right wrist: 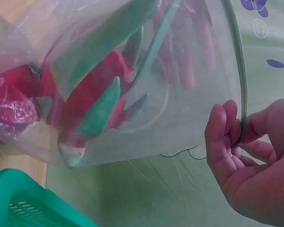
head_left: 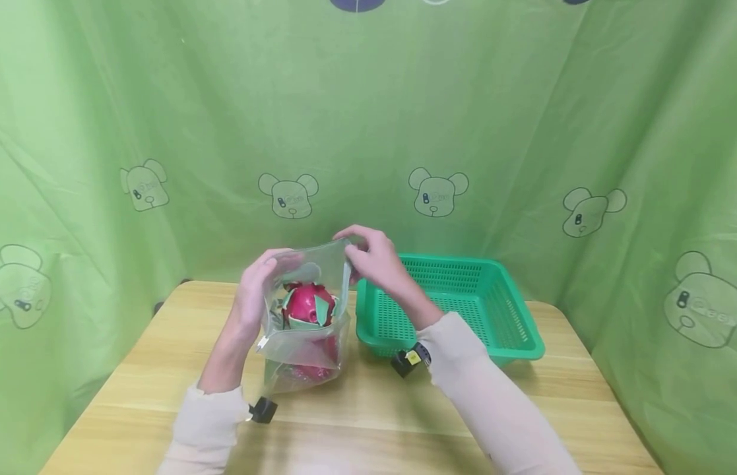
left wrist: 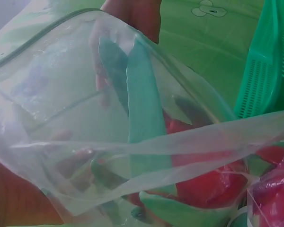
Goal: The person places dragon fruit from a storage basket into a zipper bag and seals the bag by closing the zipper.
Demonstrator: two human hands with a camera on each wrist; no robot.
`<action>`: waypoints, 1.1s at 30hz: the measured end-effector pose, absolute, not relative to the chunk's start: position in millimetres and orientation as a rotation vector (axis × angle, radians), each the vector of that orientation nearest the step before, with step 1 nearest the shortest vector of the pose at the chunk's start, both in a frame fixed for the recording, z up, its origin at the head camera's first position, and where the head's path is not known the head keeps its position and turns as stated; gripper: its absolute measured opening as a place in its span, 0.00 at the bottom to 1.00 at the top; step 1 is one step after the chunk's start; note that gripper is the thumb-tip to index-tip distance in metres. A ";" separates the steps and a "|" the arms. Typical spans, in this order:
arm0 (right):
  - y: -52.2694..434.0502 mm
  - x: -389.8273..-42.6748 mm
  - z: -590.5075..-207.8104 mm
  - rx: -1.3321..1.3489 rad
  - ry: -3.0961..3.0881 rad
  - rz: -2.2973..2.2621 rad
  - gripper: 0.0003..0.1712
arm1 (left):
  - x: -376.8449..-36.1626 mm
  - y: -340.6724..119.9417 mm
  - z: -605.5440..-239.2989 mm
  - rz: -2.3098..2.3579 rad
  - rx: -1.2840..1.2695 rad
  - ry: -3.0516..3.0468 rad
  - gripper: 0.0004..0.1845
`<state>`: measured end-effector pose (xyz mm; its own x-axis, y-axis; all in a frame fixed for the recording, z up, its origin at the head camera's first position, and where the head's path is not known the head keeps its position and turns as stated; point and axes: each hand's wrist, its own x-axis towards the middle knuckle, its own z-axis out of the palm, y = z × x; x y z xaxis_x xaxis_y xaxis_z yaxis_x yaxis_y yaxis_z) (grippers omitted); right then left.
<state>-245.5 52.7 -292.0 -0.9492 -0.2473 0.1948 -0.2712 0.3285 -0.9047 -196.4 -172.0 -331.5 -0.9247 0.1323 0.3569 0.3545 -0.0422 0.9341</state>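
A clear zip bag point(head_left: 305, 316) stands on the wooden table point(head_left: 356, 422) with a red dragon fruit point(head_left: 307, 305) and its green scales inside. My left hand point(head_left: 255, 290) grips the bag's left rim, fingers seen through the plastic point(left wrist: 104, 71). My right hand point(head_left: 374, 257) pinches the bag's right top edge point(right wrist: 241, 127) between thumb and fingers. In the right wrist view the dragon fruit point(right wrist: 92, 90) shows through the bag wall. The left wrist view looks into the bag at the fruit point(left wrist: 203, 184).
A green plastic basket point(head_left: 511, 316) sits on the table just right of the bag, close behind my right forearm. A green cloth with bear prints point(head_left: 439, 191) hangs behind and on both sides. Bare table lies in front.
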 end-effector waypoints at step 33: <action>61.6 -267.1 -304.4 0.208 -1.985 2.711 0.15 | -131.9 -198.3 -336.7 -1.537 -0.762 -2.523 0.31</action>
